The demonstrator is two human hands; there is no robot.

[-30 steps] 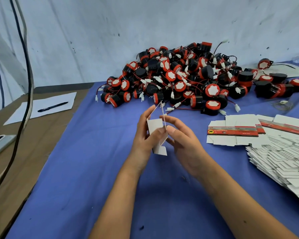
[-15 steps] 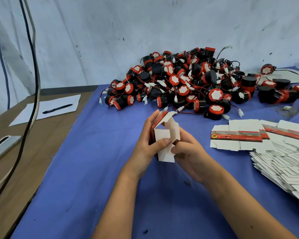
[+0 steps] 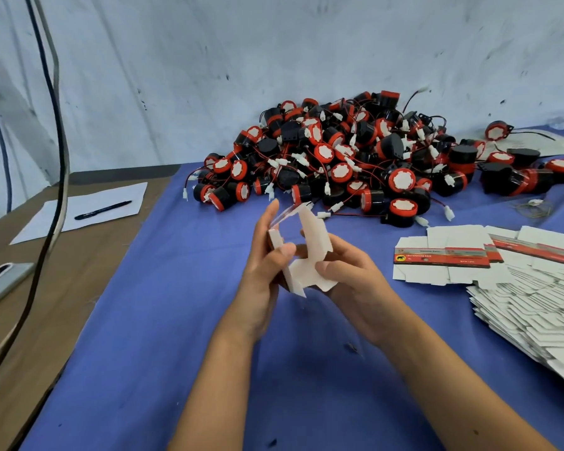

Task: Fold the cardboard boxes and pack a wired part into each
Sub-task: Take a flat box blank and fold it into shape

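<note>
Blue cloth covers the tabletop below a pale wall. Far back lies a heap of black-and-red wired parts; at the right, a spread stack of flat box blanks. Above the cloth at the middle, the left hand and right hand both pinch a half-folded white cardboard box, flaps splayed.

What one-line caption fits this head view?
Both hands fold a white cardboard box before a pile of wired parts.
</note>
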